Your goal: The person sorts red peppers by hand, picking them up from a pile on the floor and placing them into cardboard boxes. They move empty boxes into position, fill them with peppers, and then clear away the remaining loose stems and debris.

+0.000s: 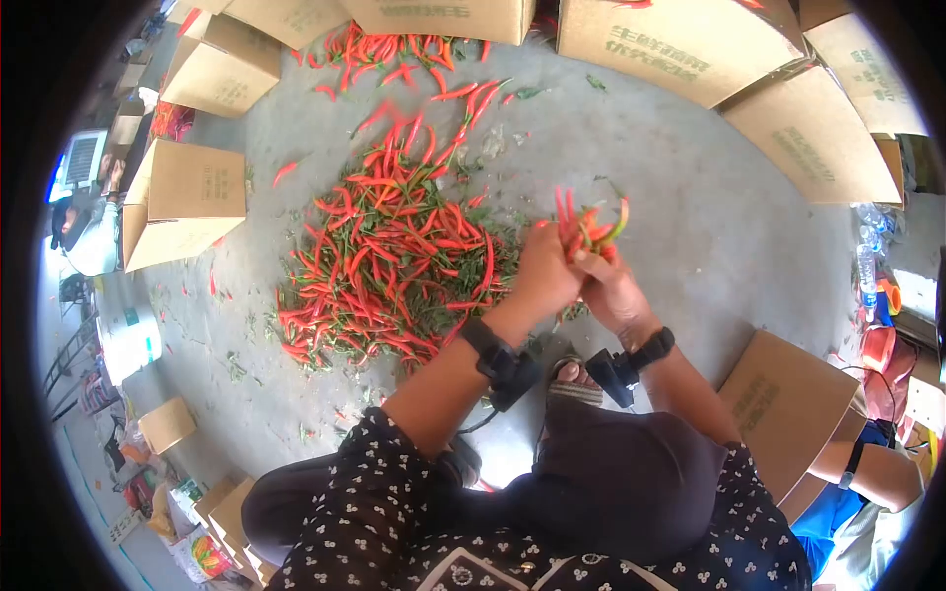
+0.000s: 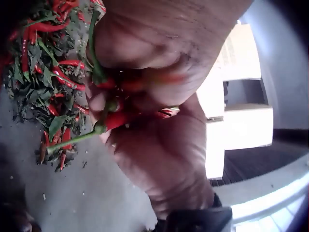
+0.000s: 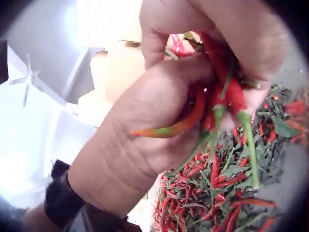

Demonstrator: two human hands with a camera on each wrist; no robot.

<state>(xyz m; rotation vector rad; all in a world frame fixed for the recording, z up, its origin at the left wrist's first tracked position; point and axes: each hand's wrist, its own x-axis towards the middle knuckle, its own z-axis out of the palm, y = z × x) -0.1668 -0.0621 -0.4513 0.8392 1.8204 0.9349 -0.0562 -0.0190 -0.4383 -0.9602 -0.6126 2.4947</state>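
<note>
In the head view both hands meet just right of a large pile of red chili peppers point(image 1: 394, 236). A small bunch of red and greenish chili peppers point(image 1: 588, 229) sticks up out of them. My left hand point(image 1: 548, 268) grips part of this bunch, its fingers curled. Beside it my right hand point(image 1: 616, 291) pinches chilies too, thumb over the bunch. Green stems point(image 3: 248, 145) hang out between the hands in the right wrist view. An orange-tipped chili point(image 3: 169, 129) lies across the left hand there. Palms and fingers hide much of the bunch.
Cardboard boxes point(image 1: 680, 44) ring the floor at the back, with another box point(image 1: 192, 202) at left and one point(image 1: 788, 404) at right. Loose chilies point(image 1: 394, 59) lie behind the pile. Plastic bottles point(image 1: 867, 258) stand at the right edge. Another person's arm point(image 1: 867, 473) shows at lower right.
</note>
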